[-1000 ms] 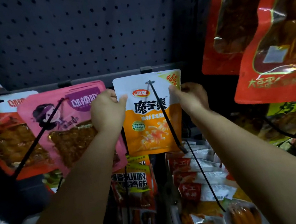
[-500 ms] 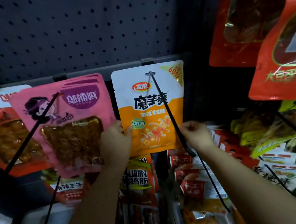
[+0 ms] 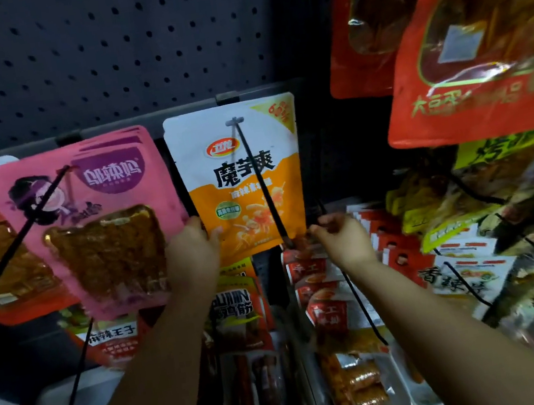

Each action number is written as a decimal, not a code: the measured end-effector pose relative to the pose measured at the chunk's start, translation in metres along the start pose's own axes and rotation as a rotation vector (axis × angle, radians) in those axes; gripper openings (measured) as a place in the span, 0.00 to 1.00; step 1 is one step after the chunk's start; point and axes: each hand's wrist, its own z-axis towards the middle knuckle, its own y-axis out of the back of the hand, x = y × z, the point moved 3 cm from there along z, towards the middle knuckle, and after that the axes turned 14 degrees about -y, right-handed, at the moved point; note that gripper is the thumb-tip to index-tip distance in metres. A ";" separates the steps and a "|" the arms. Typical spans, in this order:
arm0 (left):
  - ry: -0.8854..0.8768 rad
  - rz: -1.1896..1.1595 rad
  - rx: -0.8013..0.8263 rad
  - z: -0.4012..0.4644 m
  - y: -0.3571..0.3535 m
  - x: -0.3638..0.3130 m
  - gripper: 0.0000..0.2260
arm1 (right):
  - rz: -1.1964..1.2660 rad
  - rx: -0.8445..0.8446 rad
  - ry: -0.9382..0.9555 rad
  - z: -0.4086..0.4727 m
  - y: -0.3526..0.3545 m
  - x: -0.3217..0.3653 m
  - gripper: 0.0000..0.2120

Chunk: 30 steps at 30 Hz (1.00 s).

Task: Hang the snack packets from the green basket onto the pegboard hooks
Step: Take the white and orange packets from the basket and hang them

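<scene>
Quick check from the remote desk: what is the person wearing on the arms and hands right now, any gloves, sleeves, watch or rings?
Nothing shows. The left hand and the right hand are both bare, with no gloves. Both forearms are uncovered right down to the bottom of the frame, so no sleeve edge is in view. No watch, band or ring is visible on either wrist or on the fingers, though the picture is dim and slightly blurred.

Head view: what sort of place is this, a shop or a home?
Most likely a shop's snack aisle: a dark pegboard with long hooks, rows of hanging snack packets such as the orange packet and pink packets.
</scene>
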 end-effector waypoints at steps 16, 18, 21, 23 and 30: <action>-0.196 -0.681 0.624 -0.273 -0.122 -0.144 0.09 | 0.323 0.020 -0.355 -0.148 0.164 -0.284 0.12; -0.165 -0.720 0.788 -0.315 -0.178 -0.156 0.12 | 0.261 0.022 -0.486 -0.154 0.170 -0.348 0.10; -0.085 -0.748 0.972 -0.375 -0.270 -0.154 0.11 | 0.212 0.069 -0.679 -0.154 0.162 -0.448 0.10; 0.010 -0.727 1.060 -0.415 -0.335 -0.138 0.06 | 0.157 0.094 -0.798 -0.149 0.147 -0.519 0.10; 0.248 -0.479 1.353 -0.552 -0.532 -0.023 0.11 | -0.267 0.247 -0.983 -0.097 0.065 -0.746 0.12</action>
